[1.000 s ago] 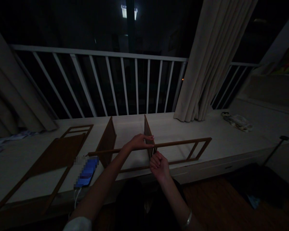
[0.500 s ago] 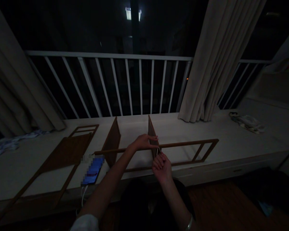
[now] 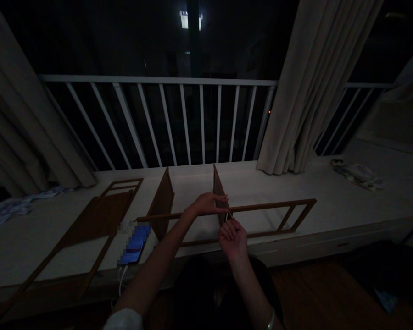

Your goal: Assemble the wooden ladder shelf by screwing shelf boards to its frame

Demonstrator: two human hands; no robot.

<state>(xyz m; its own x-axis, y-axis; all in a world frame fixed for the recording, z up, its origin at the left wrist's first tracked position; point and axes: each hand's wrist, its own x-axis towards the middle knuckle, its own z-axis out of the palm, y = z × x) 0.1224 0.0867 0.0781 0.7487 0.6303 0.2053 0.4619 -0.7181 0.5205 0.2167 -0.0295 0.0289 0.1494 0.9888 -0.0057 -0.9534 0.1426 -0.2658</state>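
Observation:
A brown wooden frame (image 3: 271, 206) lies on its side on the white ledge, with two upright boards set across it. My left hand (image 3: 206, 204) reaches over the upper rail where it meets the right board (image 3: 218, 183). Its thumb and forefinger are at that joint, gripping the frame. Just below, my right hand (image 3: 233, 236) is closed, fingers curled, on a thin light rod (image 3: 230, 213) whose upper end meets the joint. Most of the rod is hidden by the fingers, and its exact kind is unclear in the dim light.
A similar wooden frame with a panel (image 3: 96, 213) lies to the left. A lit phone (image 3: 136, 245) with a white cable rests near the ledge's front edge. Behind stand a white railing (image 3: 158, 80) and curtains (image 3: 296, 101). A crumpled cloth (image 3: 359, 176) lies at right.
The view has shifted slightly, so everything sits a little further right. Both hands keep their places at the joint; the thin rod shows at a slightly different angle.

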